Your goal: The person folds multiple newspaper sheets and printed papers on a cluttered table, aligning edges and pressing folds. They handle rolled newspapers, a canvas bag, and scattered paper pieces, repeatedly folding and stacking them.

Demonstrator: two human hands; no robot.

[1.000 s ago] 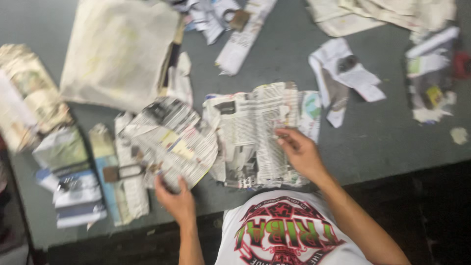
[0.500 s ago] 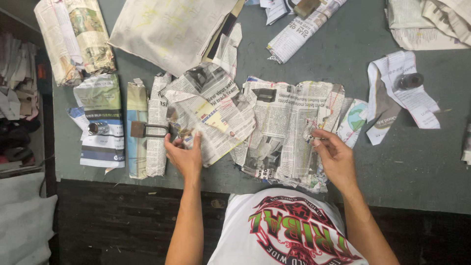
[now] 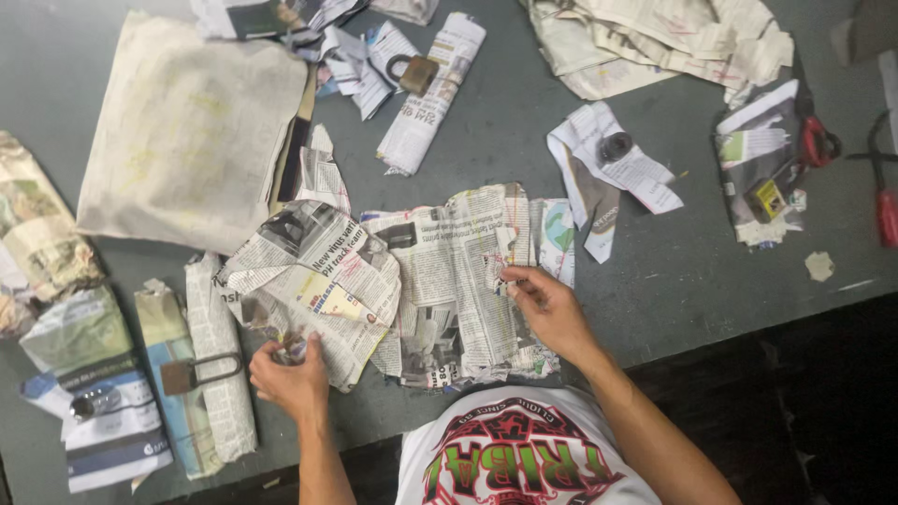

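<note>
**Two hands on crumpled newsprint at the bench edge**

At the near edge of the grey table (image 3: 673, 271), left hand (image 3: 288, 376) has fingers curled shut, pinching the lower corner of a crumpled, creased sheet of newspaper with a dark photo (image 3: 313, 281). What sits inside the pinch beyond paper: cannot tell. Right hand (image 3: 550, 309) has fingertips closed on the right edge of a flat, wrinkled black-and-white newspaper sheet (image 3: 458, 271), palm resting over its lower right part. The two sheets overlap at the middle, crumpled one on top.

Just left of the left hand: a rusty brown padlock with a long shackle (image 3: 192, 372) lying on a narrow folded strip of newspaper (image 3: 220, 355), beside a blue-and-tan folded paper bundle (image 3: 173, 374). Further left, a blue-and-white paper packet with a small metal piece on it (image 3: 98, 411).

Beyond the sheets, well apart from both hands: a large beige cloth bag lying flat (image 3: 187, 131), a rolled newspaper (image 3: 432, 93) with a second brown padlock (image 3: 416, 73) touching it, a torn white paper scrap with a small dark round part (image 3: 613, 154), a pile of cream crumpled paper (image 3: 664, 42) at top right. Far right edge: red-handled tools (image 3: 884, 210), partly cut off by the frame.
</note>
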